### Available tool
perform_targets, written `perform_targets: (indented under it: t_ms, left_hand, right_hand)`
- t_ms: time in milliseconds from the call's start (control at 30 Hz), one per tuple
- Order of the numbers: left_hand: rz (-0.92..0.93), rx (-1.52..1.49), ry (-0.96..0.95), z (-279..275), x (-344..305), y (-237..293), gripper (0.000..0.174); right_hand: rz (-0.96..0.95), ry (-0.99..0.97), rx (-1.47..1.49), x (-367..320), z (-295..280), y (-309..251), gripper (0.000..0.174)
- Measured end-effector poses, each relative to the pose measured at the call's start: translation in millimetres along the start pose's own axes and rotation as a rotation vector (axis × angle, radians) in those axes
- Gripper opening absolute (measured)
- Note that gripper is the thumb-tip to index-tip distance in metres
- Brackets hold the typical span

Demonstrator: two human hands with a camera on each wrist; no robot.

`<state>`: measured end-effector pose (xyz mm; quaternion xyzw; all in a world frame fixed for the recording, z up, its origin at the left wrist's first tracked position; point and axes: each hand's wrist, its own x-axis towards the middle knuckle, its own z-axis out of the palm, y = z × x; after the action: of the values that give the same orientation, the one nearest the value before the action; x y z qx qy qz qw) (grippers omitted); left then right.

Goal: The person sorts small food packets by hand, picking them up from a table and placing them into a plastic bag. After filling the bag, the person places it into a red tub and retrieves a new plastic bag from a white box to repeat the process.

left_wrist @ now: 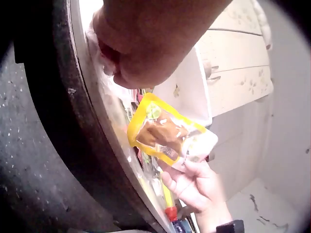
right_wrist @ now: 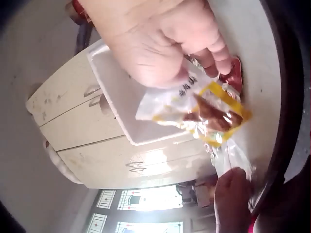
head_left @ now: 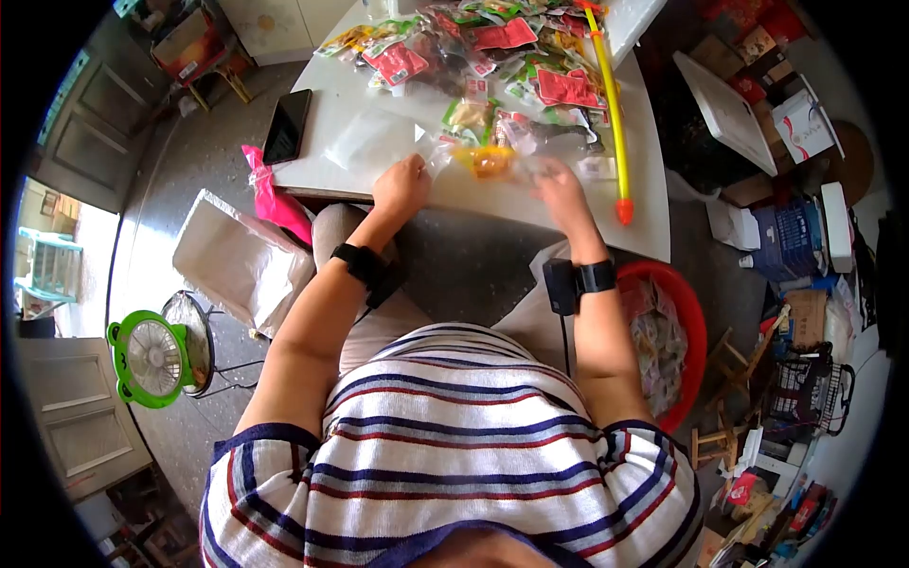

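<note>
Yellow-edged packet (left_wrist: 163, 133) aloft over table (head_left: 646, 180), pale end pinched in my right grip (left_wrist: 194, 187). Looks light, pliable, contents soft, film likely slippery; I favour flat sealed margin as hold. My left grip (right_wrist: 234, 194) clutches limp clear bag (right_wrist: 232, 158).

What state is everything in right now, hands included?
Left hand: curled, gripping clear plastic
Clear plastic: bunched at the hand
Right hand: pinching the yellow-edged packet
Yellow-edged packet: held up, filled
Phone: lying down, screen dark
Red basin: open-topped, holding packets
Green fan: upright; running or not, I can't tell
</note>
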<state>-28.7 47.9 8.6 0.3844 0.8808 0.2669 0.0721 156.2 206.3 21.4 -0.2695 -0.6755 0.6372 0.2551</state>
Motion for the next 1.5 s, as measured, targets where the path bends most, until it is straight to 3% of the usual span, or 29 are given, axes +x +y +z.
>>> perform_targets:
  t_ms: [33,133,167,267,300,400,500,567,900,1000,1133,1167,1267,1400,1433,1500]
  left_hand:
    - [-0.017,0.001,-0.019,-1,0,0,0.023]
    - [-0.031,0.008,-0.051,-1,0,0,0.024]
    - [-0.031,0.011,-0.059,-1,-1,-1,0.024]
    - [0.011,0.044,-0.032,4,-2,-2,0.024]
    - [0.012,0.046,-0.036,5,-2,-3,0.024]
    - [0.004,0.037,-0.059,5,-2,-2,0.024]
    - [-0.013,-0.012,-0.077,4,-3,1,0.024]
    - [-0.009,-0.054,-0.044,6,-4,0,0.023]
    - [-0.085,-0.208,-0.239,-7,9,-3,0.030]
    - [-0.059,-0.149,-0.216,-3,8,-4,0.032]
    - [0.010,-0.054,-0.135,1,-2,-4,0.030]
    - [0.027,-0.028,-0.123,1,-3,-5,0.030]
    - [0.071,-0.005,-0.084,1,-6,-5,0.025]
    - [0.056,-0.009,-0.102,2,-7,-4,0.025]
    - [0.057,-0.006,-0.099,4,-7,-6,0.025]
    - [0.072,-0.007,-0.079,5,-8,-6,0.025]
  right_hand:
    - [-0.141,-0.042,-0.157,-10,-1,-3,0.017]
    - [-0.054,-0.127,-0.358,-18,-6,4,0.018]
    - [0.085,-0.102,-0.317,-23,-4,7,0.021]
    - [-0.026,-0.007,-0.459,-31,1,25,0.023]
    - [0.017,-0.010,-0.372,-32,2,25,0.025]
    - [-0.260,0.009,-0.288,-35,12,20,0.023]
    - [-0.172,0.024,-0.183,-31,22,14,0.025]
    - [-0.201,0.036,-0.174,-26,25,11,0.027]
    - [-0.392,-0.023,-0.260,-4,43,2,0.027]
    - [-0.318,0.023,-0.128,3,54,14,0.026]
    - [-0.485,0.014,-0.526,0,58,17,0.022]
    - [-0.594,-0.010,-0.531,8,53,36,0.031]
    - [0.065,-0.084,0.357,-5,54,6,0.039]
    - [0.296,-0.224,0.725,-9,46,2,0.039]
    - [0.303,-0.124,0.626,-13,53,6,0.035]
    - [0.201,-0.144,0.503,-13,59,10,0.031]
